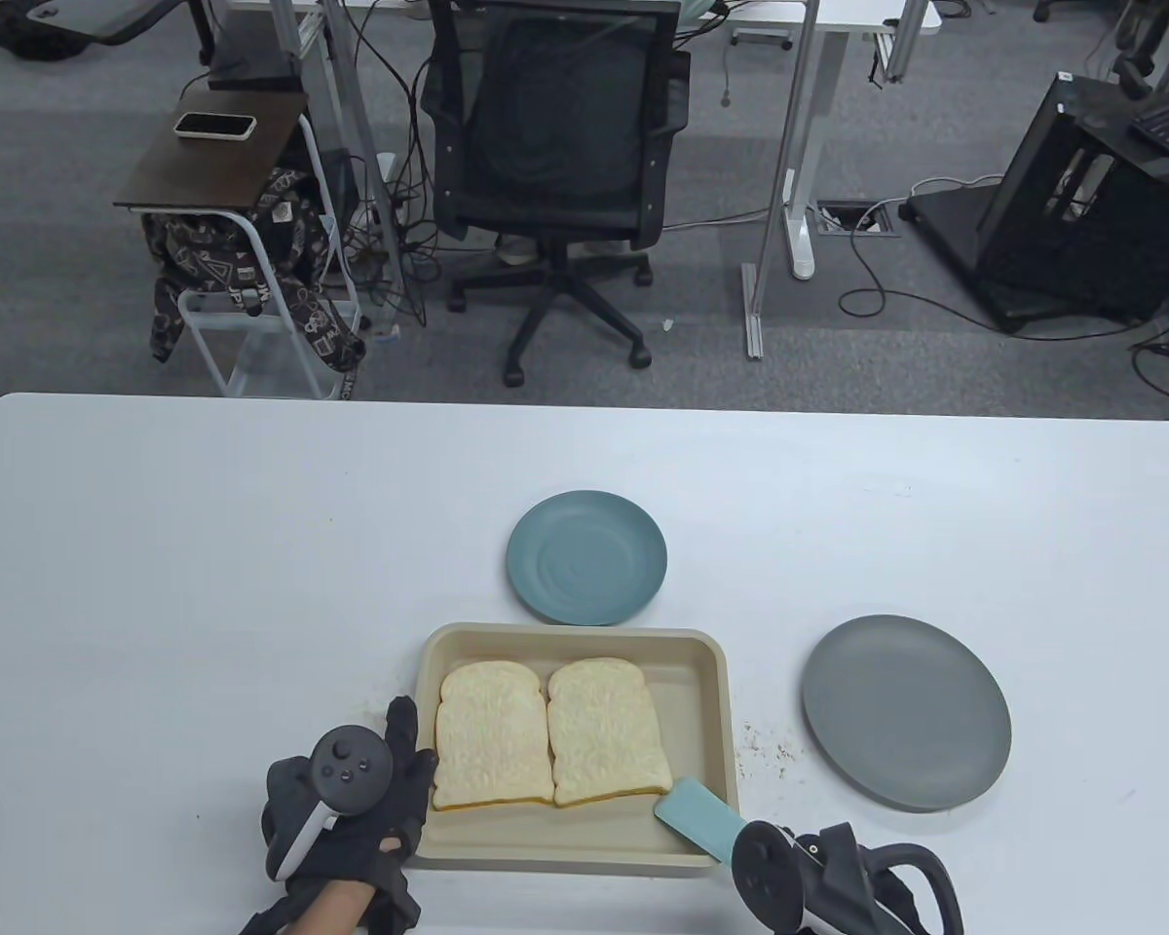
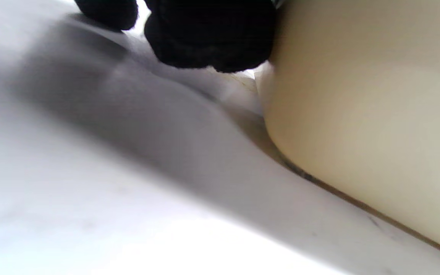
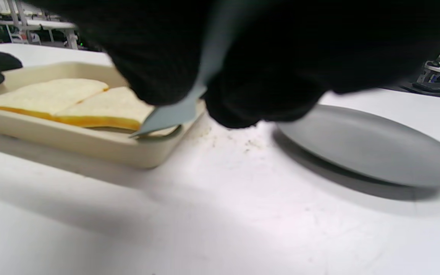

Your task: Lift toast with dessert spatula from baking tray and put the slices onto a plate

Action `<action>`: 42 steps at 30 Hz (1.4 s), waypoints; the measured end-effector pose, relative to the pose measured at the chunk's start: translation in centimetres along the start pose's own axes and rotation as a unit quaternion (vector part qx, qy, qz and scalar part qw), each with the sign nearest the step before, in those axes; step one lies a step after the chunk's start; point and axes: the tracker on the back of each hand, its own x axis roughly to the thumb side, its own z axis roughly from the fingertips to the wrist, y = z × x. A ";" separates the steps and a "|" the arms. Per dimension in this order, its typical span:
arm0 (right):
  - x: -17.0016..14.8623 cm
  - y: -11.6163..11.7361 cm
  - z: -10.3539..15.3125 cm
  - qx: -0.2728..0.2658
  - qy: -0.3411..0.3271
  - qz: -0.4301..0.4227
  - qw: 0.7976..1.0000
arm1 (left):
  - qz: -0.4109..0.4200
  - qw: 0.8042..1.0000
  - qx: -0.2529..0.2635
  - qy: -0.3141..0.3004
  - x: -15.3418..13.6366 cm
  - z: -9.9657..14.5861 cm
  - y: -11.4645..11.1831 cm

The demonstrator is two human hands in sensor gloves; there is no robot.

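Note:
Two toast slices, left [image 1: 492, 737] and right [image 1: 606, 730], lie side by side in a beige baking tray [image 1: 701, 701] near the table's front. My right hand [image 1: 838, 881] grips a light blue dessert spatula [image 1: 699, 819]; its blade tip sits at the right slice's near right corner, low over the tray floor. In the right wrist view the spatula [image 3: 174, 112] reaches from my curled fingers [image 3: 159, 68] toward the toast [image 3: 105, 107]. My left hand [image 1: 375, 799] lies with straight fingers against the tray's left rim. Its fingertips [image 2: 212, 42] touch the tray wall [image 2: 357, 114].
A teal plate [image 1: 586, 557] sits just behind the tray. A larger grey plate [image 1: 906, 726] lies to the tray's right, with crumbs [image 1: 770, 745] on the white table between them. An office chair and desks stand beyond the table's far edge.

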 end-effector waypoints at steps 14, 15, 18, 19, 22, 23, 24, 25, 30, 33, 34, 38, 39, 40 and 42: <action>0.6 1.3 -0.6 -0.036 0.019 -0.011 0.999 | 0.005 1.000 0.001 0.001 -0.1 0.0 0.0; 0.7 1.4 -0.7 -0.038 0.019 -0.012 0.999 | 0.005 1.000 0.001 0.001 -0.1 0.0 0.0; 0.9 2.0 -1.4 -0.039 0.018 -0.029 0.999 | 0.006 1.000 0.001 0.001 -0.1 0.0 0.0; 1.0 2.1 -1.6 -0.043 0.019 -0.029 0.999 | 0.006 1.000 0.001 0.002 -0.1 0.0 0.0; 1.1 2.7 -2.2 -0.046 0.017 -0.047 0.998 | 0.007 1.000 0.000 0.002 -0.2 0.0 0.0; 1.0 2.9 -2.4 -0.049 0.016 -0.055 0.997 | 0.008 1.000 0.000 0.002 -0.2 0.0 0.0; 1.0 3.1 -2.7 -0.055 0.015 -0.065 0.996 | 0.008 1.000 0.000 0.002 -0.2 0.0 0.0; 1.0 3.4 -3.0 -0.061 0.014 -0.077 0.995 | 0.007 1.000 0.000 0.002 -0.2 0.0 0.0; 1.2 4.3 -4.1 -0.087 0.007 -0.104 0.991 | 0.008 1.000 0.000 0.002 -0.2 0.0 0.0; 1.3 4.2 -4.7 -0.101 0.003 -0.108 0.989 | 0.006 1.000 0.001 0.003 -0.2 0.1 0.0; 1.3 4.2 -4.9 -0.103 0.001 -0.106 0.989 | 0.006 1.000 0.002 0.003 -0.2 0.1 0.0; 1.8 3.6 -5.5 -0.121 -0.014 -0.076 0.990 | 0.006 1.000 0.002 0.003 -0.1 0.1 -0.1; 2.1 3.5 -5.7 -0.117 -0.013 -0.073 0.990 | 0.005 1.000 0.002 0.003 -0.1 0.1 -0.1; 2.4 3.4 -5.8 -0.120 -0.015 -0.067 0.990 | 0.006 1.000 0.002 0.003 -0.2 0.1 0.0; 2.9 3.3 -6.1 -0.128 -0.020 -0.061 0.990 | 0.006 1.000 0.002 0.003 -0.1 0.1 -0.1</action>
